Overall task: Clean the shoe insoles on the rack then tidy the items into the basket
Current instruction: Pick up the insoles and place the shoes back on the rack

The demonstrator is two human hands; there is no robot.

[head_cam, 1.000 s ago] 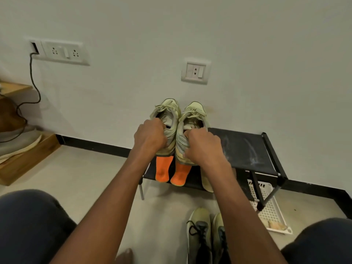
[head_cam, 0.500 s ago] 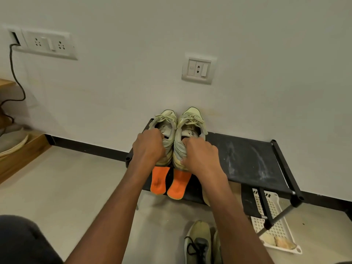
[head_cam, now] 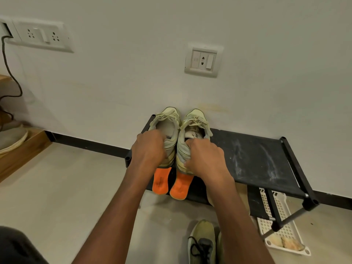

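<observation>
From the head camera, I am looking down at my two hands on a pair of pale trainers standing on the black rack (head_cam: 253, 164) against the wall. My left hand (head_cam: 149, 149) is curled round the heel of the left shoe (head_cam: 167, 130), and my right hand (head_cam: 206, 159) is curled round the heel of the right shoe (head_cam: 192, 134), fingertips hooked at the collar. Two orange insoles (head_cam: 161, 181) lie flat on the rack just in front of the shoes, side by side, heel ends overhanging the front edge toward me.

I judge the insoles to be light, thin and floppy foam, so they should bend if taken by one end. Pinching each at the overhanging heel looks easiest, with a second hand under the middle while wiping. The shoes seem soft and light too, and their loose laces could snag.

The white basket (head_cam: 280, 225) sits on the floor under the right end of the rack, with something pale in its near end. The rack's leg and crossbar stand partly over it, which I think will hamper dropping things in from above. Another pair of greenish shoes (head_cam: 202, 242) sits on the floor near me. On the wall there are a switch plate (head_cam: 203, 60), a socket strip (head_cam: 41, 35) and a trailing cable (head_cam: 9, 69).
</observation>
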